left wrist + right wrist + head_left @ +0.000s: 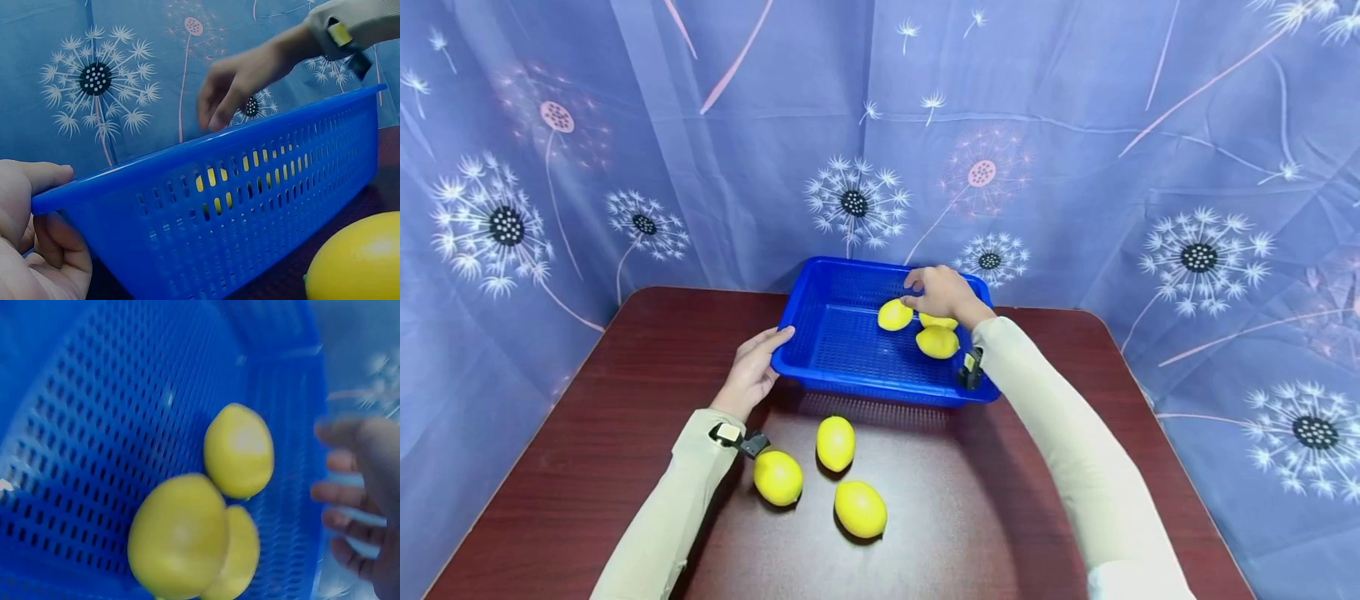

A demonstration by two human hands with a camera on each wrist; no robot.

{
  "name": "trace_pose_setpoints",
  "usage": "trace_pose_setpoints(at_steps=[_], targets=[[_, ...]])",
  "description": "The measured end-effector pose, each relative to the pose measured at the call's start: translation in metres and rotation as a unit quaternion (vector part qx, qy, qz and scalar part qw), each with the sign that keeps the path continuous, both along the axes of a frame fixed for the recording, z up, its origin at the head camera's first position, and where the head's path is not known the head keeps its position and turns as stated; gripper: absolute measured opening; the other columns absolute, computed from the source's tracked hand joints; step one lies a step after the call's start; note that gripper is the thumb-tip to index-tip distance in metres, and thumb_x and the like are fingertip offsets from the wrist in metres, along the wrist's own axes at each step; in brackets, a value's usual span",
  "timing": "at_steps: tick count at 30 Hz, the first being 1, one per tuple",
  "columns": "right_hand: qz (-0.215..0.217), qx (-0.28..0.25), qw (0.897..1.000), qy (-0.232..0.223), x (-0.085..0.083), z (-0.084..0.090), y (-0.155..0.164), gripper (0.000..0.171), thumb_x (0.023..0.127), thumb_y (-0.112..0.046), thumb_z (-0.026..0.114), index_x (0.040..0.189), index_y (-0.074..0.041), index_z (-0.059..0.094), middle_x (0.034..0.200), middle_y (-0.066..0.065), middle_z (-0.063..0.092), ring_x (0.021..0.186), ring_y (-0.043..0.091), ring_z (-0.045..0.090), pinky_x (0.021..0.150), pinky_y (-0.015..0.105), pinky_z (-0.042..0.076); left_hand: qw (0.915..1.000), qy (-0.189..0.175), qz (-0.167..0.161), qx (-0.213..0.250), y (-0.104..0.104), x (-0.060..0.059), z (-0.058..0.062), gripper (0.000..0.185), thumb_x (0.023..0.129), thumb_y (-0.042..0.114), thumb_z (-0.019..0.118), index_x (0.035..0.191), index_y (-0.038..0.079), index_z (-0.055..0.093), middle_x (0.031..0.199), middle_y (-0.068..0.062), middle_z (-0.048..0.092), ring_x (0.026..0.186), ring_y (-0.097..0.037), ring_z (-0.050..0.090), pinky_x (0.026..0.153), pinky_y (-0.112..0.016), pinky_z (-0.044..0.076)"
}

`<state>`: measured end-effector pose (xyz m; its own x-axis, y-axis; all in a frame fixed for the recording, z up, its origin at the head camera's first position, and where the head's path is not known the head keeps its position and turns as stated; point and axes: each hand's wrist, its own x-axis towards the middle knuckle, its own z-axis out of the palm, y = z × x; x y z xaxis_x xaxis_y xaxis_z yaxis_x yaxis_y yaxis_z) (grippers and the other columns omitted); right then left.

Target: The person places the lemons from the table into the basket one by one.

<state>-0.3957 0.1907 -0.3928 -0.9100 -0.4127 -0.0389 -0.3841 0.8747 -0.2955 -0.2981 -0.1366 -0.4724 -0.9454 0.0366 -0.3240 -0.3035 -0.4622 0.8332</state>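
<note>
A blue plastic basket (850, 379) with slotted walls stands on the table. My left hand (752, 371) grips its left rim, thumb on top and fingers curled below, as the left wrist view shows. Inside lie three yellow lemons: one lemon (239, 450) apart at one side, and a nearer lemon (178, 537) partly covering another lemon (240, 556). Above them hovers my right hand (942, 292), its fingers loosely bent with nothing between them. In the right wrist view that hand is blurred and clear of the lemons.
Three more lemons lie on the table in front of the basket: one lemon (836, 443) nearest it, one lemon (778, 478) by the left wrist, one lemon (861, 509) closest to me. Behind the brown table (625, 400) hangs a blue dandelion-print curtain (760, 167).
</note>
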Motion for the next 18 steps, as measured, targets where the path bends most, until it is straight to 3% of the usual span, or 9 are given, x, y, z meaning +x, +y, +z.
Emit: trace_pose_setpoints(at_steps=[9, 14, 18], targets=[[-0.020, -0.091, 0.992, 0.080, 0.080, 0.029, 0.005, 0.026, 0.095, -0.029, 0.071, 0.113, -0.010, 0.073, 0.106, 0.009, 0.076, 0.094, 0.026, 0.070, 0.079, 0.045, 0.058, 1.0000, -0.001, 0.004, 0.007, -0.002, 0.001, -0.001, 0.006, 0.095, 0.017, 0.075, 0.100, 0.016, 0.072, 0.091, 0.003, 0.075, 0.079, -0.008, 0.072, 0.069, -0.020, 0.060], [-0.001, -0.134, 0.982, 0.130, 0.123, 0.030, 0.000, 0.022, 0.093, -0.029, 0.073, 0.106, -0.011, 0.075, 0.098, 0.005, 0.076, 0.091, 0.026, 0.070, 0.073, 0.042, 0.057, 0.9999, -0.002, 0.006, 0.013, -0.002, -0.001, -0.001, 0.006, 0.095, 0.017, 0.076, 0.098, 0.016, 0.071, 0.091, 0.003, 0.076, 0.081, -0.009, 0.073, 0.073, -0.022, 0.061], [0.020, -0.153, 0.975, 0.159, 0.155, 0.022, -0.004, 0.023, 0.090, -0.029, 0.076, 0.104, -0.011, 0.076, 0.097, 0.003, 0.076, 0.090, 0.023, 0.070, 0.075, 0.040, 0.058, 0.9998, -0.006, 0.010, 0.017, -0.001, -0.004, -0.002, 0.004, 0.095, 0.015, 0.075, 0.095, 0.016, 0.071, 0.085, 0.004, 0.074, 0.074, -0.007, 0.071, 0.064, -0.018, 0.059]])
